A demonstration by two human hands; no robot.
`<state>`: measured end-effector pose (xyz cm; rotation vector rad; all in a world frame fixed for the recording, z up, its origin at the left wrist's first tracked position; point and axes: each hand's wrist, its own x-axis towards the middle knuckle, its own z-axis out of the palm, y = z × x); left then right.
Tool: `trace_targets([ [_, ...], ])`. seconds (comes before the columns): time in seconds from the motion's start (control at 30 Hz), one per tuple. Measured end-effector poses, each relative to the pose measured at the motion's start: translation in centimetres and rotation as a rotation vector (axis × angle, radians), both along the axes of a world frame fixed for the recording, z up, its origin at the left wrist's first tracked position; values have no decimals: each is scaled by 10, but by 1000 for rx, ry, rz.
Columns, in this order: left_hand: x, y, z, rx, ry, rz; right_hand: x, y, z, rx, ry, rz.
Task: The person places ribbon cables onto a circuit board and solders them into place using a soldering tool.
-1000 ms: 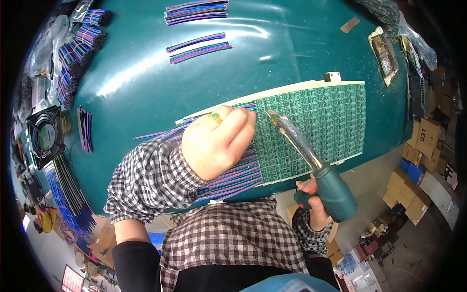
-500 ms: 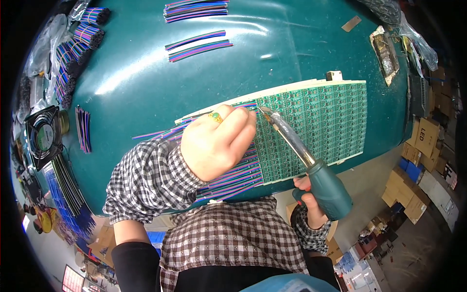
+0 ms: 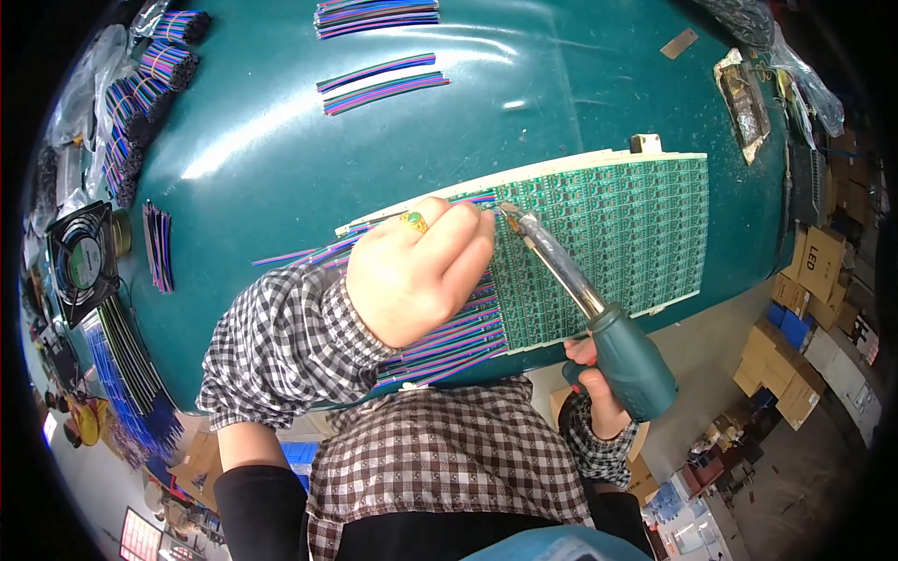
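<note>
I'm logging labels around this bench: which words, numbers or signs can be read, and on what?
Cardboard box at the right: large dark lettering on its side, legible, but I don't copy printed wording.
Fan at the left: a label on its hub, too small to read.
Green circuit panel: any markings are too small to read.
Soldering iron: any marking on its handle is too faint to make out.
</note>
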<state>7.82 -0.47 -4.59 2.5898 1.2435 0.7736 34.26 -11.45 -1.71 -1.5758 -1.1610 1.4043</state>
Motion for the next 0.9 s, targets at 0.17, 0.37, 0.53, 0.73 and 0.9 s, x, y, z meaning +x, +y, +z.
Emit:
trace_targets([
  [0.17,0,-1,-1,-6,-4,-3,2,0,-5,110,-16,19],
  [0.37,-1,-1,9,-117,-8,-10,-1,7,10,33,-41,50],
  [0.53,-1,-1,7,-107,-11,1,2,0,4,48,-39,9],
  [0.73,0,-2,5,-78,8,15,-1,3,0,157,-13,-9],
  [0.9,-1,-1,4,-64,-10,10,-2,2,0,134,28,-40],
])
